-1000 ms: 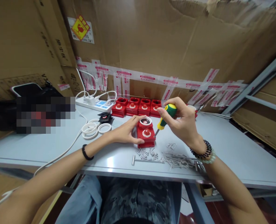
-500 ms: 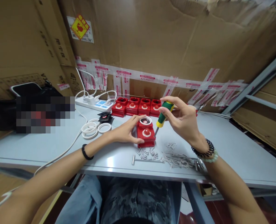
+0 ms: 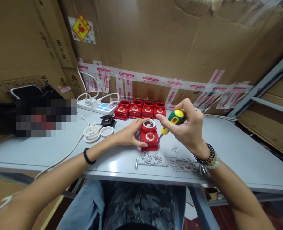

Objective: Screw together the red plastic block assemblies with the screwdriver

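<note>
Red box — left hand holds one side; screwdriver opposite.

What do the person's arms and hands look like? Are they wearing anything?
Both hands are gloveless, and no sleeves show. The left hand has a plain black band at its wrist. The right hand has a black coiled band and pale green beads.
</note>
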`<state>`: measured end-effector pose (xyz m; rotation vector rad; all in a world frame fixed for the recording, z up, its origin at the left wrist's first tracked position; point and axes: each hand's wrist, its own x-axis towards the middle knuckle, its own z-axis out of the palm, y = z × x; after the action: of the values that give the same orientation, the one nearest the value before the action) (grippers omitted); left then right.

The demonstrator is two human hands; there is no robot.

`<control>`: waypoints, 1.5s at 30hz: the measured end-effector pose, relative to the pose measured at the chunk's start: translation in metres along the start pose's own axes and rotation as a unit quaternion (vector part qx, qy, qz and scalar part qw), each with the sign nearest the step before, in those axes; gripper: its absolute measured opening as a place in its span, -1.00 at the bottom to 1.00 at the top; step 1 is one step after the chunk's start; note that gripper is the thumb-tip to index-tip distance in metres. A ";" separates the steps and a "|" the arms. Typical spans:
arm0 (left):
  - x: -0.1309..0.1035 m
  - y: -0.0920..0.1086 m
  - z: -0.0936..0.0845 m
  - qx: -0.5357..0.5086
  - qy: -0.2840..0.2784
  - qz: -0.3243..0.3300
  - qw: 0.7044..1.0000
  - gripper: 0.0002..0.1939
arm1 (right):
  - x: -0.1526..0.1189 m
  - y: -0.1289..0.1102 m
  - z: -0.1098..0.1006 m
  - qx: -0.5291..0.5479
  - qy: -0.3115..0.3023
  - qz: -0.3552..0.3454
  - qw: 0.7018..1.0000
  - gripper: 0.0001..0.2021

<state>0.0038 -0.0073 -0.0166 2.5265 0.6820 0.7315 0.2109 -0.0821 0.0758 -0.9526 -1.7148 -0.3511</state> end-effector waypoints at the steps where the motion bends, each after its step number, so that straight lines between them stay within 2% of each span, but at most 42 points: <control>1: 0.000 0.000 0.000 0.000 0.000 0.001 1.000 0.00 | 0.000 -0.001 0.000 -0.018 0.012 -0.012 1.000 -0.64; 4: 0.000 0.001 0.000 -0.003 0.003 0.003 1.000 0.00 | 0.001 0.000 0.001 -0.052 0.013 -0.049 0.997 -0.69; 6: 0.000 0.001 -0.001 -0.007 0.003 0.001 1.000 0.01 | 0.002 0.003 0.000 -0.011 -0.032 -0.054 0.998 -0.79; 8: 0.000 0.001 -0.001 -0.008 0.002 -0.004 1.000 0.01 | 0.004 0.005 -0.003 0.087 -0.111 -0.031 0.990 -0.87; 10: 0.000 0.001 -0.001 -0.006 0.000 -0.007 1.000 0.02 | 0.008 0.006 -0.011 0.179 -0.206 -0.003 0.962 -0.84; 13: -0.001 0.000 -0.001 -0.005 -0.004 -0.009 1.000 0.02 | 0.016 0.008 -0.027 0.250 -0.333 0.018 0.909 -0.78; 15: -0.001 -0.002 -0.001 -0.006 -0.004 -0.011 1.000 0.02 | 0.021 0.009 -0.036 0.265 -0.385 0.023 0.884 -0.72; 17: 0.000 -0.003 0.000 -0.006 -0.002 -0.012 1.000 0.02 | 0.023 0.010 -0.041 0.258 -0.401 0.031 0.879 -0.70; 20: -0.001 -0.003 0.001 -0.007 0.001 -0.012 1.000 0.02 | 0.022 0.010 -0.039 0.220 -0.368 0.054 0.902 -0.72; 24: -0.001 -0.002 0.000 -0.012 0.002 -0.010 1.000 0.03 | 0.016 0.008 -0.027 0.178 -0.284 0.068 0.940 -0.73; 30: 0.000 0.000 0.000 -0.011 0.002 -0.011 1.000 0.01 | 0.011 0.004 -0.013 0.084 -0.150 0.028 0.985 -0.80; 33: 0.000 -0.001 0.000 -0.001 -0.003 -0.016 1.000 0.02 | 0.009 0.003 -0.008 0.052 -0.105 0.025 0.993 -0.78; 38: 0.000 -0.001 0.000 0.000 -0.001 -0.020 1.000 0.02 | 0.007 0.005 -0.002 0.040 -0.070 0.062 0.995 -0.73; 42: 0.000 -0.001 0.000 -0.002 0.004 -0.022 1.000 0.02 | 0.007 0.008 -0.004 0.071 -0.065 0.079 0.992 -0.82; 45: 0.000 0.001 0.000 -0.006 0.012 -0.034 0.999 -0.01 | 0.005 0.008 -0.006 0.072 -0.043 0.064 0.994 -0.85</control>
<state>0.0046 -0.0082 -0.0159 2.4743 0.7668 0.7406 0.2201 -0.0787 0.0808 -0.9763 -1.7214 -0.1021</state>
